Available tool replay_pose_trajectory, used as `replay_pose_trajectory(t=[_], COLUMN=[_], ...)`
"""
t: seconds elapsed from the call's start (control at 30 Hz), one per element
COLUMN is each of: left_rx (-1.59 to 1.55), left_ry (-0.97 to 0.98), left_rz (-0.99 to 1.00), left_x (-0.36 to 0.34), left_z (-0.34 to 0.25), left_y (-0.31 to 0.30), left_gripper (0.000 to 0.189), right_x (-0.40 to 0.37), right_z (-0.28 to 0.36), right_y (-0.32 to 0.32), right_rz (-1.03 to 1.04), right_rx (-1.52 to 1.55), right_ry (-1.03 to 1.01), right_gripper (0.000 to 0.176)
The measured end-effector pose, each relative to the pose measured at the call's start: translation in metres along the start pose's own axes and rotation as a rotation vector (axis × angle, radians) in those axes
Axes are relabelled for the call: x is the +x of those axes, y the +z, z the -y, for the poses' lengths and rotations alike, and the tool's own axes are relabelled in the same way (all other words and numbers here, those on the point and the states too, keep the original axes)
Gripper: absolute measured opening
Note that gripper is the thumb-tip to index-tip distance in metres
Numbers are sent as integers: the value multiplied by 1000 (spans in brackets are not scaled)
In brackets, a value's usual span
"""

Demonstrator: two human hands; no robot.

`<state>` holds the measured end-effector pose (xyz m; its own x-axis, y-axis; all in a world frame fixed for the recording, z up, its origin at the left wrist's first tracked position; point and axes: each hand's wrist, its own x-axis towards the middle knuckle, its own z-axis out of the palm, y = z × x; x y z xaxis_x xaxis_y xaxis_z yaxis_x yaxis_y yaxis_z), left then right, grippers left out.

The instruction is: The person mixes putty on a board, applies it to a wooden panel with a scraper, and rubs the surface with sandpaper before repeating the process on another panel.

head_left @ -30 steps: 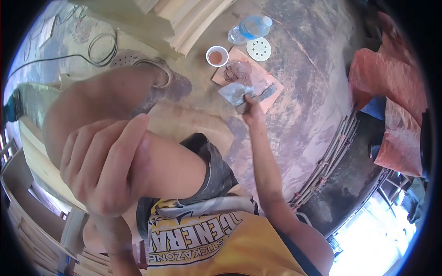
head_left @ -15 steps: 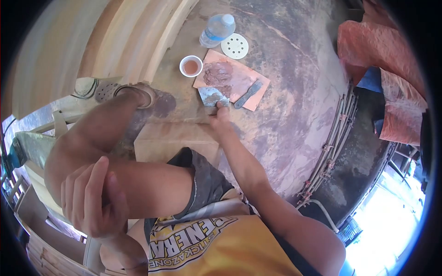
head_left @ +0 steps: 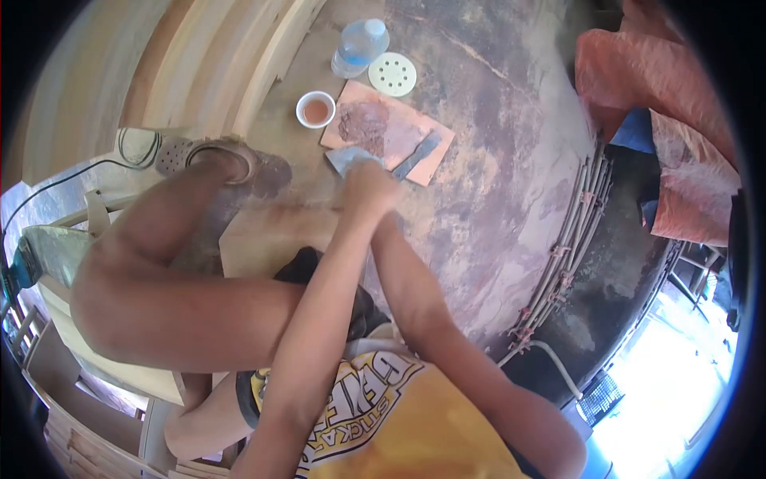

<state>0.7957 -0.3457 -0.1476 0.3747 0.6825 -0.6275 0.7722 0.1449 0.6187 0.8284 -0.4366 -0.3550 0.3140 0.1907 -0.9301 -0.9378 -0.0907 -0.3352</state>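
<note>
My left hand (head_left: 372,185) is closed and blurred, at the lower edge of a thin metal putty spreader (head_left: 345,157). My right hand is behind it; only the right forearm (head_left: 407,271) shows, so its fingers are hidden. The spreader lies at the near edge of a flat pinkish board (head_left: 405,132). Brown putty (head_left: 365,124) is spread on the board's left half. On its right half rests a dark putty knife (head_left: 418,154), its near end close to my left hand.
Left of the board stands a white cup (head_left: 316,110) of brownish liquid. A water bottle (head_left: 359,49) and a white perforated disc (head_left: 392,75) are beyond it. Curved wooden panels (head_left: 183,64) rise at left. My bent leg (head_left: 175,319) and a wooden block (head_left: 271,237) are nearer me.
My left hand has swung from above my knee across to the spreader, now covering my right hand. The camera view has shifted slightly. The board, cup and bottle stay in place.
</note>
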Motion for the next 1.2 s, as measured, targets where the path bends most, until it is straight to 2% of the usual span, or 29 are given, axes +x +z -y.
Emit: replay_pose_trajectory(t=[0.07, 0.13, 0.17, 0.23, 0.27, 0.3, 0.33, 0.37, 0.43, 0.47, 0.53, 0.57, 0.63, 0.7, 0.77, 0.8, 0.93, 0.97, 1.0, 1.03, 1.07, 1.1, 1.13, 1.17, 1.2], left_rx=[-62, -21, -17, 93, 102, -28, -156, -152, -60, -59, 98, 104, 29, 42, 53, 40, -74, -79, -216, -351, -354, -492, -628, -628, -517], left_ry=[-238, -192, -172, 91, 132, 134, 121, 129, -81, -78, -122, -119, -133, -136, -145, -139, -118, -124, -58, 7, -2, 43, 88, 78, -72], left_rz=[-109, -281, -277, -519, -499, -414, -333, -328, -208, -208, -63, -67, -7, -34, -53, -54, -139, -140, -71, 0, -5, -30, -59, -68, -139], left_x=[38, 77, 95, 122, 132, 140, 141, 138, 135, 138, 150, 150, 143, 139, 139, 141, 143, 145, 150, 153, 158, 164, 165, 153, 132], left_z=[34, 85, 101, 124, 125, 125, 125, 122, 114, 121, 135, 133, 131, 134, 142, 146, 152, 154, 157, 162, 168, 176, 181, 173, 156], left_y=[19, 44, 53, 66, 68, 70, 70, 65, 51, 48, 35, 28, 20, 26, 34, 34, 40, 41, 40, 41, 48, 59, 66, 60, 46], left_gripper=[36, 52, 52, 42, 42, 42, 41, 41, 44, 44, 50, 50, 51, 51, 51, 51, 51, 51, 52, 52, 52, 53, 53, 53, 53], right_x=[41, 58, 48, -5, -5, -2, 24, 39, 52, 45, 19, 8, 8, 11, 9, 11, 27, 31, 36, 38, 42, 58, 41, 29, 39], right_z=[-20, -16, -9, 4, -1, -6, -30, -47, -65, -66, -49, -41, -40, -34, -22, -17, 12, 20, 29, 42, 60, 80, 102, 125, 141], right_y=[-22, -21, -8, 23, 32, 44, 40, 40, 46, 49, 54, 56, 50, 44, 38, 33, 18, 20, 24, 25, 24, 18, 26, 37, 42], right_rz=[122, 206, 210, -39, -96, -98, -120, -139, -182, -233, -241, -258, -244, -235, -242, -287, -215, -314, -407, -381, -340, -226, -183, -69, -131], right_rx=[77, 114, 128, 59, 20, 43, 149, 253, 234, 208, 157, 104, 177, 244, 127, -46, -250, -462, -676, -1056, -1436, -1588, -1457, -1499, -1628], right_ry=[102, 143, 129, 87, 102, 83, 120, 161, 106, 55, 59, 66, 46, 19, -7, -179, -248, -280, -311, -434, -556, -616, -561, -654, -668], right_gripper=[28, 31, 31, 28, 26, 26, 25, 29, 30, 31, 28, 25, 29, 33, 31, 30, 37, 38, 39, 41, 43, 48, 49, 43, 39])
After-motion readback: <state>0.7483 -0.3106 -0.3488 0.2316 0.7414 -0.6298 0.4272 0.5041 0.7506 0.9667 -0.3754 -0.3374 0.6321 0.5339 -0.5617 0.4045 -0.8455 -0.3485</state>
